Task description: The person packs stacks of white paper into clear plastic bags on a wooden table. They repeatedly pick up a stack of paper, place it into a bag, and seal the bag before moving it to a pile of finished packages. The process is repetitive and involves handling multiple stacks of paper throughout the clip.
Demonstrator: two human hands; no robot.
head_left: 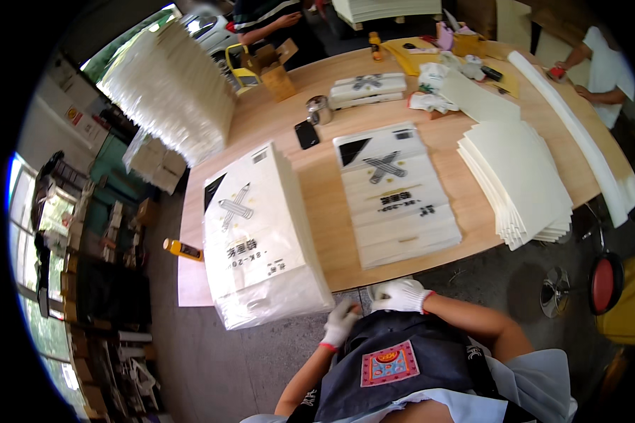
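Note:
My left hand (341, 323), in a white knit glove with bare fingertips, is curled beside the dark apron (360, 345). My right hand (400, 295), gloved too, rests with bent fingers at the apron's upper edge. Whatever either hand may grip is hidden. Just beyond my hands lies a flat stack of printed clear plastic bags (396, 194) with a crossed-pencil design. To its left, a tall pile of bagged paper packs (261, 233) reaches over the table's front edge. Fanned stacks of cream paper sheets (518, 180) lie to the right.
On the wooden table (275, 116) are a black phone (306, 134), a metal tin (319, 110), a folded bag bundle (367, 90), an orange bottle (183, 249) and a long white roll (571, 127). Wrapped paper (169, 92) towers back left. Two people stand beyond the table. A stool (603, 282) stands right.

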